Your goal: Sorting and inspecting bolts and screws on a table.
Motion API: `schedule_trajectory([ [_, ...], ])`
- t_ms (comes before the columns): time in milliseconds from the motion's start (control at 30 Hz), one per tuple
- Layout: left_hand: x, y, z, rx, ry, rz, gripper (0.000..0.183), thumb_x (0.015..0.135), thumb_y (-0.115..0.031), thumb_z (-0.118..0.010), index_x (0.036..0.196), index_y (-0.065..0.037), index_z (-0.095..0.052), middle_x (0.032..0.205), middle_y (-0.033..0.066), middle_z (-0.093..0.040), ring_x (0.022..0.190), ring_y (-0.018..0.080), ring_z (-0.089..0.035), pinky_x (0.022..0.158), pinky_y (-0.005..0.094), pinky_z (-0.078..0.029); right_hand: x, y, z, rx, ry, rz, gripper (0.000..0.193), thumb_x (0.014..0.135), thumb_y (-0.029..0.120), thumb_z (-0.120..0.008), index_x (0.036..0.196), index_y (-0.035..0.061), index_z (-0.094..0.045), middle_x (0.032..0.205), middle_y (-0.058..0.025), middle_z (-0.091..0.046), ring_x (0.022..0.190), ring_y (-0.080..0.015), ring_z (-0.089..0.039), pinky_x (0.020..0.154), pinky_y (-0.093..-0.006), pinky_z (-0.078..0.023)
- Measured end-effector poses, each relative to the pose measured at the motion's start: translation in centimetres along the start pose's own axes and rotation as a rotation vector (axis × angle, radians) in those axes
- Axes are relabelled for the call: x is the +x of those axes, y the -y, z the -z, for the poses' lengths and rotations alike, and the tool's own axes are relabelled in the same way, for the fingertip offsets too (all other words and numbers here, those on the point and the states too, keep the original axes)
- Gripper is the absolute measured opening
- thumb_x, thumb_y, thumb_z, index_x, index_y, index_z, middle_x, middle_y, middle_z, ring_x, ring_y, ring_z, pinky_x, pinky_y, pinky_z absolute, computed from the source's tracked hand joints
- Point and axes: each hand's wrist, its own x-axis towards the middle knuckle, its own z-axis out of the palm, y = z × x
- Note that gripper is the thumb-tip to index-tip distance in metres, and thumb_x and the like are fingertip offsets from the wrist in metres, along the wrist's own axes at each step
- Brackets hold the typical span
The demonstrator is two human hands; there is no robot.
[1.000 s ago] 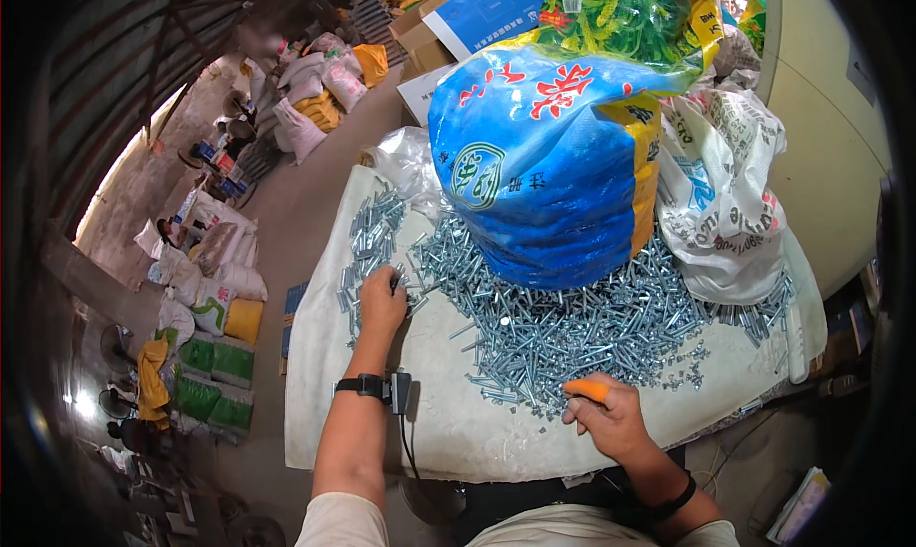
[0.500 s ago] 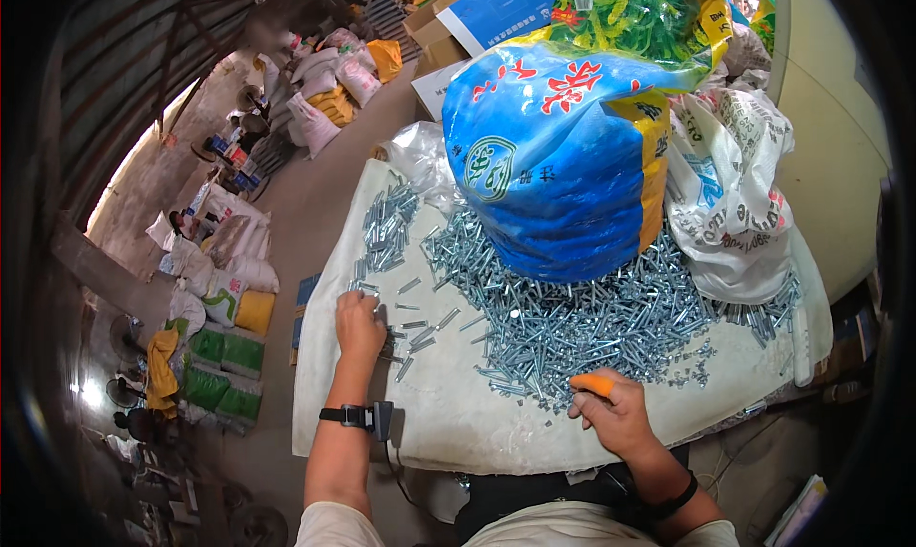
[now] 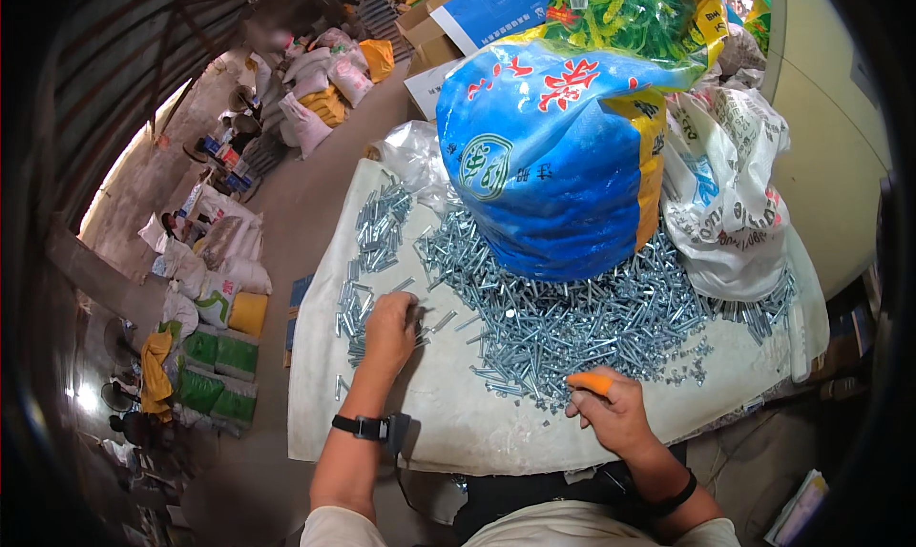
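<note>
Silvery pins (image 3: 380, 230) mid-left could scatter if left hand (image 3: 389, 335) rushes; right hand (image 3: 616, 415) curls, can't tell what either's holding.

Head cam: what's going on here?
A person is handling loose metal fasteners at a table. The left hand is down between the small pile on the left and the big pile, with a few fasteners at its fingers; its grip is hidden. The right hand, wearing an orange finger cover, is at the big pile's near edge. That pile spreads in front of a blue bag, with a white bag to its right.
</note>
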Motion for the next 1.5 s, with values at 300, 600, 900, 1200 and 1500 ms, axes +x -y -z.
schedule_trajectory([
  [300, -1.8, -7.6, 0.0, -0.343, -0.125, -0.094, 0.021, 0.091, 0.001, -0.070, 0.112, -0.001, -0.068, 0.105, 0.0151, -0.070, 0.090, 0.0330, -0.071, 0.072, 0.0352, -0.054, 0.2, 0.2, 0.0, -0.025, 0.013, 0.028, 0.021, 0.096, -0.002, -0.065, 0.115, -0.0080, -0.072, 0.091, -0.0085, -0.069, 0.066, -0.0096, -0.066, 0.056, -0.0222, -0.053],
  [600, -3.2, -3.9, -2.3, 0.170, -0.013, -0.023, 0.030, 0.079, -0.001, -0.069, 0.108, -0.010, -0.069, 0.094, 0.0097, -0.063, 0.093, 0.0330, -0.064, 0.073, 0.0456, -0.055, 0.1, 0.3, -0.1, -0.029, -0.001, 0.018, 0.019, 0.095, -0.002, -0.065, 0.112, -0.0081, -0.073, 0.088, -0.0086, -0.068, 0.064, -0.0099, -0.065, 0.055, -0.0224, -0.052],
  [900, -3.3, 3.3, 0.8, 0.443, 0.023, 0.337, 0.024, 0.081, 0.003, -0.064, 0.098, -0.008, -0.076, 0.095, 0.0148, -0.068, 0.093, 0.0363, -0.068, 0.076, 0.0486, -0.056, 0.1, 0.1, 0.3, -0.027, 0.020, 0.034, 0.016, 0.097, -0.003, -0.064, 0.110, -0.0082, -0.072, 0.090, -0.0103, -0.068, 0.068, -0.0138, -0.069, 0.054, -0.0243, -0.054],
  [1200, 2.5, 1.0, -3.1, 0.159, -0.176, -0.100, 0.039, 0.078, 0.006, -0.064, 0.113, -0.007, -0.072, 0.111, 0.0135, -0.070, 0.106, 0.0375, -0.065, 0.090, 0.0470, -0.055, 0.1, 0.3, 0.1, -0.020, 0.013, 0.002, 0.017, 0.097, -0.002, -0.064, 0.111, -0.0086, -0.072, 0.092, -0.0106, -0.068, 0.072, -0.0150, -0.071, 0.055, -0.0244, -0.055],
  [1500, 1.3, 4.7, -2.0, 0.503, -0.097, 0.203, 0.010, 0.076, 0.000, -0.067, 0.078, -0.003, -0.077, 0.086, 0.0179, -0.068, 0.090, 0.0372, -0.065, 0.080, 0.0487, -0.054, 0.1, 0.3, 0.1, -0.019, 0.017, 0.005, 0.020, 0.096, -0.002, -0.065, 0.114, -0.0089, -0.072, 0.093, -0.0093, -0.069, 0.068, -0.0105, -0.067, 0.056, -0.0227, -0.053],
])
